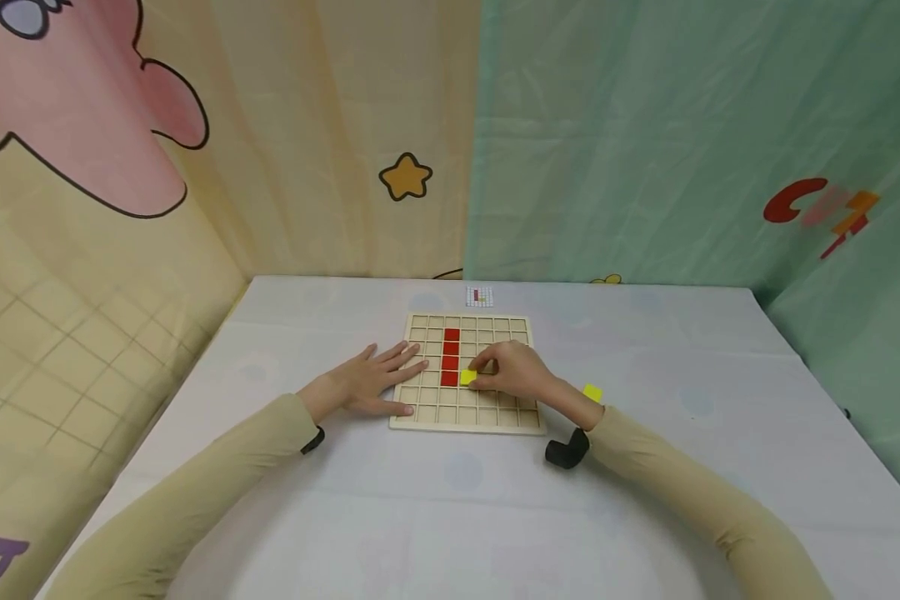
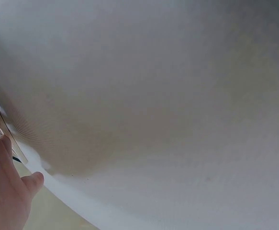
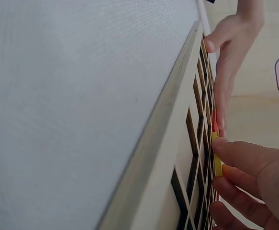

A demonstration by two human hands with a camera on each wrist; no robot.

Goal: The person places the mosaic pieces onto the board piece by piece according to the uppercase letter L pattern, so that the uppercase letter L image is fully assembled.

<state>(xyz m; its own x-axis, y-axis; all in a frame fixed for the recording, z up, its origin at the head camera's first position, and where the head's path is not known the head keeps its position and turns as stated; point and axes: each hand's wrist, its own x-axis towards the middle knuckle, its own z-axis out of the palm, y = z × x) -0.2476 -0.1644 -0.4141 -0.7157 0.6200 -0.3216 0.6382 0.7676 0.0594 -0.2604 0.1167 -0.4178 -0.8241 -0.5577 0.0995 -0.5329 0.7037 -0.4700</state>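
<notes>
A wooden grid board [image 1: 468, 430] lies on the table, with several red square tiles [image 1: 451, 358] forming a column in its cells. My right hand [image 1: 517, 371] pinches a yellow square tile [image 1: 468, 377] between thumb and fingers, just right of the lowest red tile. In the right wrist view the yellow tile [image 3: 217, 155] appears edge-on, close over the grid. With fingers spread and straight, my left hand [image 1: 375, 385] rests over the board's left edge. Only part of the left hand [image 2: 7, 182] shows in the left wrist view, beside the board's edge.
A second yellow tile [image 1: 592, 392] lies on the white tablecloth [image 1: 457, 500] beside my right wrist. Behind the board is a small card [image 1: 479, 297] printed with a grid pattern. Curtains [image 1: 622, 150] hang at the table's back and sides.
</notes>
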